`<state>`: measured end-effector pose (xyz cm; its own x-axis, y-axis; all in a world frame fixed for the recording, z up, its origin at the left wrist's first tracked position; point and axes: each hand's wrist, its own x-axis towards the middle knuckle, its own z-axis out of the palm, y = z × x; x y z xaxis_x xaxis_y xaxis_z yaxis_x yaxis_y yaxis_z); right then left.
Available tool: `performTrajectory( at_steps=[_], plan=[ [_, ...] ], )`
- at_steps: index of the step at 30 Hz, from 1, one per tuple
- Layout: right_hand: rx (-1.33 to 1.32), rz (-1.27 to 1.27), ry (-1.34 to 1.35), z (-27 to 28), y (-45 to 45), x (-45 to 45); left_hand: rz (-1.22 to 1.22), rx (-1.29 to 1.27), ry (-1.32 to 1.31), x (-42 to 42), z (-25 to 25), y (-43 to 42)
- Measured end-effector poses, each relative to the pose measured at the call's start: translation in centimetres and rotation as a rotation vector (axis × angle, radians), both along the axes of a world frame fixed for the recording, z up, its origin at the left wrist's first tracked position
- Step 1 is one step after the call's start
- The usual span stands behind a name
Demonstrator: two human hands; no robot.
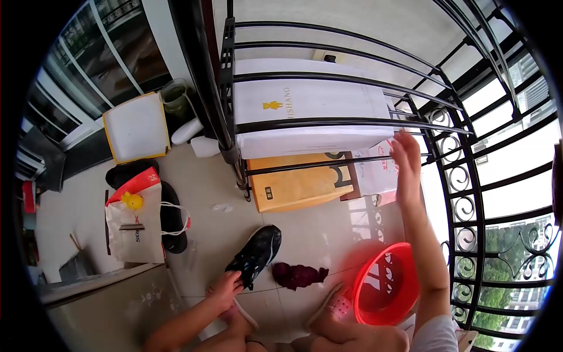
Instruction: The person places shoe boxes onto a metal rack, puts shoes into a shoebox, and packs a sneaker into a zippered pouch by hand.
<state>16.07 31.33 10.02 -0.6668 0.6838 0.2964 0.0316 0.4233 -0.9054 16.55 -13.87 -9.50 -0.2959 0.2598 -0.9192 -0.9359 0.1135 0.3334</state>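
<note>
Low in the middle, my left hand (226, 290) is closed on the heel end of a black sneaker (255, 253), whose toe points away up the floor. My right hand (407, 161) is raised at the right end of a black metal rack (328, 124). Its fingers are loosely bent, and nothing shows in them. Beside those fingers is the end of a white bag with gold print (316, 100) on the rack; whether they touch it I cannot tell. A crumpled dark red cloth (298, 276) lies on the tiles near the sneaker.
A red basin (362, 299) stands by my right leg. Under the rack are a yellow paper bag (293, 190) and a white-and-pink bag (375, 175). Left are a printed tote bag (149, 234), dark slippers (173, 217) and an open box (138, 129). A window grille (476, 234) borders the right.
</note>
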Motion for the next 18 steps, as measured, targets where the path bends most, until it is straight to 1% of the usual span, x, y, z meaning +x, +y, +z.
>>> performTrajectory(
  at_steps=[1,3,4,6,7,9,10,11,13,14,16,17,18],
  plan=[
    [-0.102,0.008,-0.076,0.6,1.6,-0.7,-0.018,0.006,0.000,0.0,0.1,0.0],
    [-0.357,0.146,-0.209,1.1,3.7,-2.0,-0.023,0.006,0.016,0.1,0.2,0.2],
    [-0.360,0.145,-0.209,1.1,4.1,-2.7,-0.027,0.005,0.029,0.2,0.2,0.2],
    [-0.500,0.217,-0.426,0.9,4.3,-4.1,-0.034,0.013,0.032,0.2,0.3,0.1],
    [-0.506,0.231,-0.430,0.8,4.6,-4.3,-0.035,0.025,0.037,0.1,0.3,0.0],
    [-0.746,0.318,-0.435,1.1,5.8,-4.5,-0.031,0.025,0.034,0.2,0.2,-0.1],
    [-0.794,0.348,-0.436,1.5,5.9,-4.6,-0.045,0.035,0.034,0.1,0.4,-0.1],
    [-0.779,0.307,-0.430,2.0,5.1,-4.6,-0.017,0.017,0.040,0.1,0.9,0.1],
    [-0.881,0.436,-0.454,2.2,5.3,-4.5,-0.089,-0.064,0.081,0.1,2.0,0.9],
    [-0.860,0.476,-0.471,2.6,5.1,-4.3,-0.066,-0.078,0.085,0.2,1.8,0.8],
    [-0.843,0.508,-0.498,2.8,4.7,-4.0,-0.078,-0.004,0.089,0.5,0.4,0.4],
    [-0.863,0.490,-0.441,2.8,3.8,-3.6,-0.058,-0.021,0.095,0.7,-0.8,0.3],
    [-0.854,0.468,-0.447,3.3,2.9,-3.4,-0.108,-0.028,0.122,0.9,-2.2,0.1]
  ],
)
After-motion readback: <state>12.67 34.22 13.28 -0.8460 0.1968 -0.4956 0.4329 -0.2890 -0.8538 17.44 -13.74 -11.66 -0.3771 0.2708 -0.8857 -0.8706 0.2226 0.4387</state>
